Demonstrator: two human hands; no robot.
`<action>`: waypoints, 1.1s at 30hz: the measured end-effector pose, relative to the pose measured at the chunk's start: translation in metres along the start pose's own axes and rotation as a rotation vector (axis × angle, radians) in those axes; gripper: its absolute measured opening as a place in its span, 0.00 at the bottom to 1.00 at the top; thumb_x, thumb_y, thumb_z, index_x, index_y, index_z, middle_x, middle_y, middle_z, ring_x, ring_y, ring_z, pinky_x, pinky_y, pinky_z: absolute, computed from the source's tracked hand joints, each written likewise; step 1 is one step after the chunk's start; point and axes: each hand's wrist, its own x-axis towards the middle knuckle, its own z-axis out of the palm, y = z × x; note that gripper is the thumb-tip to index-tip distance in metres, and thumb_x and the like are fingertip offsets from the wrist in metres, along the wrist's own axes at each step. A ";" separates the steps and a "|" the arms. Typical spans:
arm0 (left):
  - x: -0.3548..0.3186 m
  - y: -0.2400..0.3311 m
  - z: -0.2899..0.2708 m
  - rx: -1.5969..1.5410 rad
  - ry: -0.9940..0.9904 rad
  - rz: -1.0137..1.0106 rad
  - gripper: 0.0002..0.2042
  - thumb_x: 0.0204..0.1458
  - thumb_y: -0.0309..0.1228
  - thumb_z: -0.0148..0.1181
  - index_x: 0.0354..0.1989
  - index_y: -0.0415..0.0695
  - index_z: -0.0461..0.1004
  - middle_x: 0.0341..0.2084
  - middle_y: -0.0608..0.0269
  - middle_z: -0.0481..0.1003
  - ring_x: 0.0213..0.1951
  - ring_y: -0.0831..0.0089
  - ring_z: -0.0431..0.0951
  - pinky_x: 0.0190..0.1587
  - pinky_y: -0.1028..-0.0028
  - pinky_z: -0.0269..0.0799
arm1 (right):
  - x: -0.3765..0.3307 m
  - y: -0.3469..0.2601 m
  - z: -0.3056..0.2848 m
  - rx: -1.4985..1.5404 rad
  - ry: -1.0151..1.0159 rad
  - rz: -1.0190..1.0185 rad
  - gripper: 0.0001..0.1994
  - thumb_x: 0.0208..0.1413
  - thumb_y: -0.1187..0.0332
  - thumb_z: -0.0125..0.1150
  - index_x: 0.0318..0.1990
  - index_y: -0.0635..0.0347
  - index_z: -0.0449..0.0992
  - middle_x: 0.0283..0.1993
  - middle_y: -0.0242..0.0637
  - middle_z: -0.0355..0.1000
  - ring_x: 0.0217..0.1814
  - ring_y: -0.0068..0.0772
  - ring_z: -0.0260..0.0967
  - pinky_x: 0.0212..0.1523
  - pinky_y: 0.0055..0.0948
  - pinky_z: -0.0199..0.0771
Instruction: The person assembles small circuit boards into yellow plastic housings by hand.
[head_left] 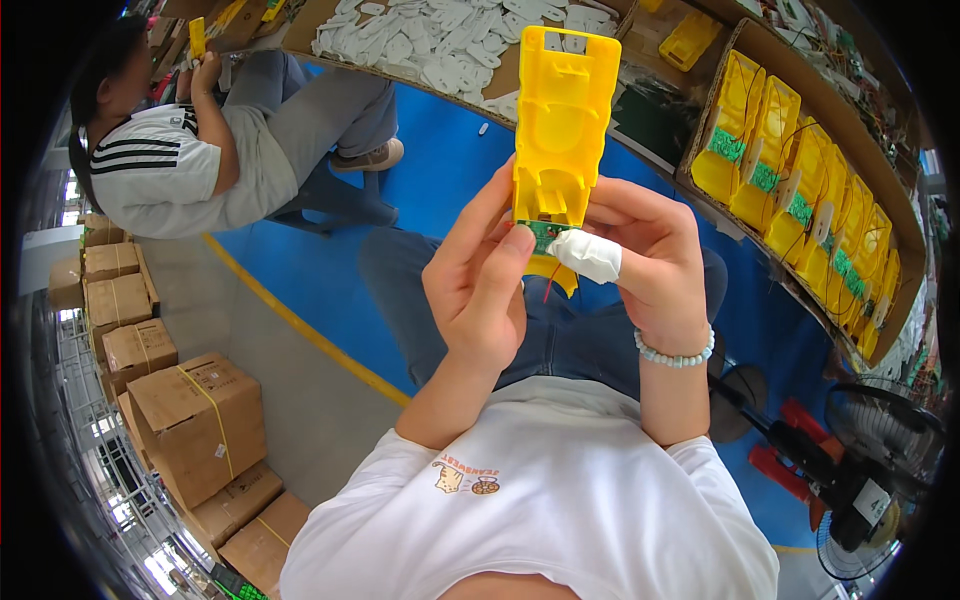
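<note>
Both hands hold a long yellow plastic housing (563,115) upright in front of me, its hollow inner side facing me. My left hand (478,285) grips its lower left edge, the thumb pressing on a small green circuit board (545,235) at the bottom. My right hand (645,260) grips the lower right side; its thumb is wrapped in white tape and lies against the board. A thin red wire (549,283) hangs below the housing.
A cardboard tray (905,215) at the right holds several yellow housings with green boards and wires. White plastic parts (440,35) lie heaped on the bench ahead. A seated person (200,150) works at the upper left. Strapped cartons (195,420) stack at the left; a fan (880,480) stands lower right.
</note>
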 end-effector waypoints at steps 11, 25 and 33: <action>-0.001 0.003 -0.002 -0.096 -0.055 -0.069 0.21 0.59 0.22 0.44 0.61 0.27 0.59 0.53 0.48 0.69 0.53 0.69 0.72 0.55 0.74 0.66 | -0.002 0.000 -0.009 -0.045 -0.037 -0.013 0.20 0.49 0.82 0.62 0.52 0.75 0.70 0.48 0.46 0.74 0.49 0.31 0.73 0.52 0.27 0.74; -0.002 0.006 0.001 -0.024 -0.020 -0.092 0.15 0.61 0.24 0.44 0.55 0.31 0.63 0.52 0.44 0.69 0.50 0.66 0.74 0.51 0.71 0.71 | -0.002 -0.003 -0.010 -0.061 -0.012 0.048 0.21 0.49 0.76 0.63 0.51 0.75 0.71 0.47 0.46 0.75 0.47 0.29 0.74 0.50 0.25 0.71; -0.001 0.002 -0.010 -0.060 -0.174 -0.050 0.07 0.61 0.21 0.45 0.45 0.36 0.66 0.51 0.50 0.69 0.48 0.74 0.73 0.52 0.77 0.68 | -0.006 -0.003 -0.012 -0.029 -0.011 0.048 0.19 0.51 0.79 0.61 0.51 0.73 0.71 0.46 0.44 0.75 0.47 0.27 0.73 0.49 0.24 0.73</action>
